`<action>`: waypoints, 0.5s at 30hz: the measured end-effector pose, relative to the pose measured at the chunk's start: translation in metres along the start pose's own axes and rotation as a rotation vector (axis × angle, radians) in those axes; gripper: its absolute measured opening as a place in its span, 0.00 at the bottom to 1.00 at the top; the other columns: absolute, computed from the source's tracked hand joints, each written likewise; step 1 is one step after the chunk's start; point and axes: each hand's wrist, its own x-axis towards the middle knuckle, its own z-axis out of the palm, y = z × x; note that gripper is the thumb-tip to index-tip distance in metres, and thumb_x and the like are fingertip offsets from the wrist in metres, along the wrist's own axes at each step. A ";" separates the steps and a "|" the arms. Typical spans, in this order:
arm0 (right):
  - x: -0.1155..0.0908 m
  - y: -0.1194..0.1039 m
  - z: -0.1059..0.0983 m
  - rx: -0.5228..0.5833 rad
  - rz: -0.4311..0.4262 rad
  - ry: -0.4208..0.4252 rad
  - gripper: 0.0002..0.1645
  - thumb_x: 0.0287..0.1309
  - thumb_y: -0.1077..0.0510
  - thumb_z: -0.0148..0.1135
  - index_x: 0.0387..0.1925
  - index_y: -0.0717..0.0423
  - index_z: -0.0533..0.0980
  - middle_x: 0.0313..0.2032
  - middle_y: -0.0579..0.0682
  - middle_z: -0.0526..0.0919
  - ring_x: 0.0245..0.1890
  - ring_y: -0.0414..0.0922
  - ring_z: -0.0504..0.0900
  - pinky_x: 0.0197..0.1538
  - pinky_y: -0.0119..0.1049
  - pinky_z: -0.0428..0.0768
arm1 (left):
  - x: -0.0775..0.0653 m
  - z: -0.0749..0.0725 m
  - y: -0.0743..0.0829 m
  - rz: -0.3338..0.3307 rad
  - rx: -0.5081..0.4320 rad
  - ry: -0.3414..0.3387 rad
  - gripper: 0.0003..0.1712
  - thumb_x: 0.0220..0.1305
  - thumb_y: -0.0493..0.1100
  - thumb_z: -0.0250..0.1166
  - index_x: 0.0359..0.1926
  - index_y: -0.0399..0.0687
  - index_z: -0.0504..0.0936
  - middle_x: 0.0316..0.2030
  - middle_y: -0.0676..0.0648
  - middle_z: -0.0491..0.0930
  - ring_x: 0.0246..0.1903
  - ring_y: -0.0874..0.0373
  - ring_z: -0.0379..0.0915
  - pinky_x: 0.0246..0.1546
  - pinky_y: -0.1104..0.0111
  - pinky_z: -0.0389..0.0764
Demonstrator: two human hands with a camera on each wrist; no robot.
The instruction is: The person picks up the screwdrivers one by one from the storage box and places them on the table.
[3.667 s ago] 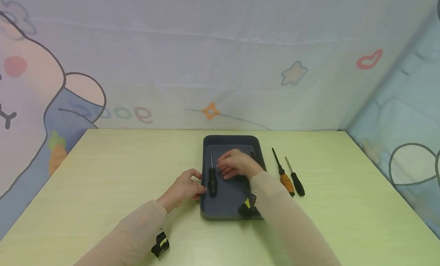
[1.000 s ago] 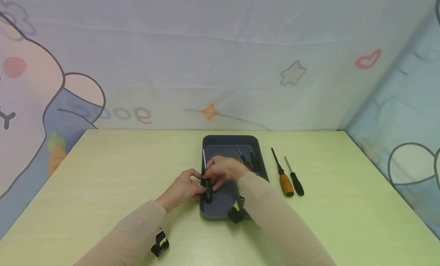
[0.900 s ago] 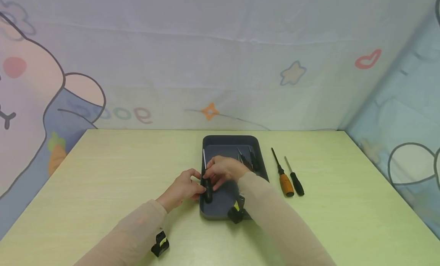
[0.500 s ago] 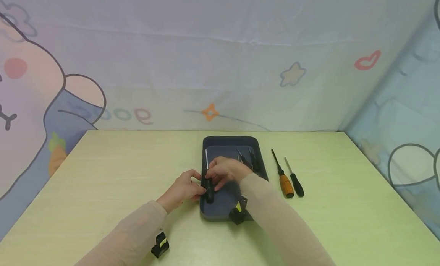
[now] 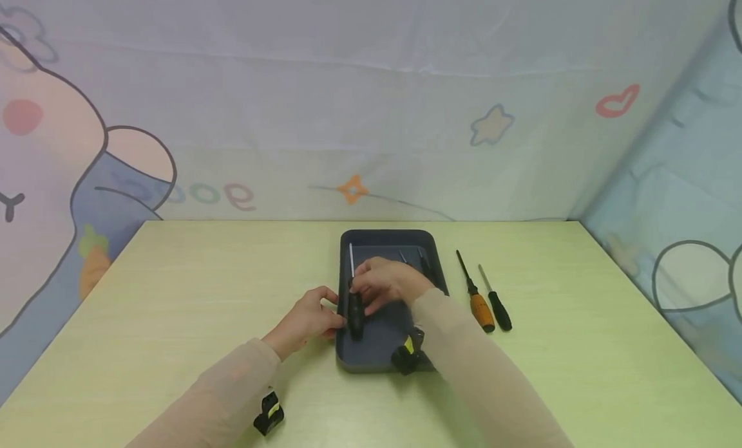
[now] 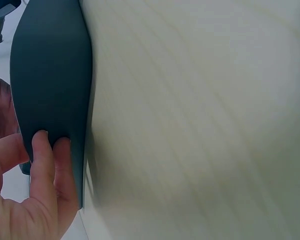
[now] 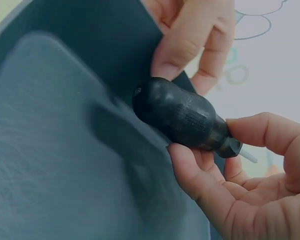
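Observation:
A black-handled screwdriver [image 5: 356, 319] with a pale shaft is held above the left side of a dark grey tray [image 5: 373, 354]. My right hand [image 5: 387, 282] pinches it near the front of the handle, between thumb and fingers. In the right wrist view, the handle [image 7: 182, 112] hangs over the tray floor and throws a shadow there. My left hand [image 5: 307, 319] grips the tray's left wall. The left wrist view shows its fingers [image 6: 42, 170] against the wall's outer face [image 6: 52, 75]. Farther right in the tray lie dark tools [image 5: 425, 264], partly hidden by my right hand.
On the table right of the tray lie an orange-handled screwdriver [image 5: 481, 311] and a black-handled screwdriver [image 5: 500, 313], tips pointing away. A printed cloth [image 5: 406, 126] hangs behind the table's back edge.
The black screwdriver lay in the tray first; my right hand then took it by the left wall. Since then it has risen slightly and shifted a little right. My left hand stays put.

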 end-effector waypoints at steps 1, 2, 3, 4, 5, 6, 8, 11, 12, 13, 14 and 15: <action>-0.001 -0.001 -0.001 0.007 -0.003 -0.001 0.13 0.52 0.71 0.53 0.40 0.61 0.65 0.28 0.56 0.76 0.26 0.48 0.78 0.24 0.39 0.80 | 0.000 0.000 0.000 -0.002 0.004 0.002 0.17 0.52 0.25 0.61 0.43 0.34 0.68 0.22 0.41 0.78 0.22 0.57 0.76 0.30 0.65 0.81; -0.001 -0.001 -0.002 0.013 -0.007 -0.005 0.13 0.52 0.71 0.53 0.40 0.61 0.65 0.28 0.56 0.76 0.25 0.48 0.78 0.24 0.39 0.80 | 0.000 0.000 0.000 -0.004 0.007 0.004 0.17 0.52 0.25 0.61 0.43 0.34 0.68 0.22 0.41 0.79 0.22 0.57 0.76 0.30 0.64 0.81; -0.002 -0.002 -0.003 0.024 -0.008 -0.007 0.13 0.52 0.71 0.52 0.40 0.61 0.65 0.28 0.56 0.76 0.25 0.48 0.78 0.24 0.39 0.80 | 0.001 0.000 0.000 -0.006 0.011 0.005 0.17 0.52 0.26 0.62 0.43 0.34 0.68 0.22 0.41 0.79 0.22 0.57 0.76 0.30 0.64 0.81; -0.002 -0.002 -0.004 0.032 -0.013 -0.011 0.13 0.52 0.71 0.52 0.40 0.61 0.65 0.27 0.56 0.76 0.25 0.48 0.78 0.24 0.39 0.80 | 0.001 0.000 -0.001 -0.007 0.011 0.006 0.17 0.52 0.25 0.62 0.43 0.34 0.68 0.23 0.41 0.79 0.22 0.57 0.76 0.30 0.64 0.81; -0.003 -0.003 -0.005 0.041 -0.017 -0.014 0.13 0.51 0.71 0.52 0.40 0.61 0.65 0.27 0.56 0.76 0.25 0.47 0.78 0.24 0.40 0.80 | 0.001 0.000 -0.001 -0.007 0.012 0.006 0.17 0.52 0.25 0.61 0.44 0.33 0.68 0.23 0.41 0.79 0.22 0.56 0.76 0.31 0.63 0.81; -0.003 -0.003 -0.006 0.049 -0.022 -0.013 0.13 0.51 0.71 0.52 0.40 0.61 0.65 0.27 0.55 0.76 0.25 0.47 0.78 0.24 0.40 0.80 | 0.001 0.000 -0.001 -0.008 0.013 0.006 0.17 0.52 0.25 0.62 0.44 0.33 0.68 0.23 0.41 0.79 0.22 0.56 0.76 0.31 0.63 0.81; -0.004 -0.003 -0.008 0.063 -0.027 -0.013 0.14 0.51 0.71 0.52 0.41 0.61 0.64 0.27 0.55 0.76 0.24 0.47 0.78 0.24 0.40 0.80 | 0.001 0.000 -0.001 -0.009 0.012 0.004 0.17 0.52 0.25 0.62 0.44 0.33 0.68 0.23 0.41 0.79 0.22 0.57 0.76 0.31 0.63 0.81; -0.005 -0.004 -0.011 0.074 -0.031 -0.013 0.15 0.51 0.71 0.52 0.41 0.60 0.64 0.27 0.55 0.75 0.25 0.47 0.78 0.24 0.40 0.80 | 0.001 -0.001 -0.001 -0.011 0.009 0.002 0.17 0.52 0.25 0.62 0.44 0.34 0.68 0.24 0.41 0.79 0.22 0.57 0.76 0.31 0.64 0.81; -0.005 -0.004 -0.012 0.077 -0.033 -0.014 0.15 0.51 0.71 0.52 0.42 0.60 0.64 0.27 0.55 0.75 0.25 0.47 0.78 0.24 0.41 0.80 | 0.001 -0.001 -0.001 -0.011 0.008 0.001 0.17 0.53 0.25 0.62 0.44 0.34 0.68 0.24 0.41 0.79 0.22 0.57 0.76 0.30 0.64 0.81; -0.006 -0.005 -0.013 0.081 -0.032 -0.022 0.14 0.51 0.71 0.52 0.42 0.61 0.64 0.28 0.55 0.75 0.26 0.47 0.78 0.25 0.41 0.80 | 0.001 -0.001 -0.001 -0.012 0.007 0.002 0.17 0.52 0.25 0.62 0.43 0.34 0.68 0.24 0.41 0.79 0.22 0.57 0.76 0.30 0.64 0.81; -0.006 -0.005 -0.014 0.083 -0.034 -0.027 0.14 0.52 0.71 0.51 0.42 0.61 0.64 0.28 0.55 0.75 0.27 0.47 0.77 0.26 0.41 0.80 | 0.000 -0.001 -0.001 -0.012 0.008 0.003 0.17 0.53 0.25 0.62 0.43 0.34 0.68 0.24 0.41 0.79 0.22 0.57 0.76 0.30 0.64 0.81; -0.007 -0.006 -0.015 0.083 -0.039 -0.032 0.14 0.52 0.71 0.51 0.43 0.61 0.64 0.29 0.55 0.75 0.27 0.47 0.77 0.26 0.42 0.80 | 0.000 -0.001 0.000 -0.013 0.010 0.003 0.17 0.53 0.26 0.62 0.43 0.34 0.68 0.24 0.41 0.79 0.22 0.57 0.75 0.30 0.64 0.81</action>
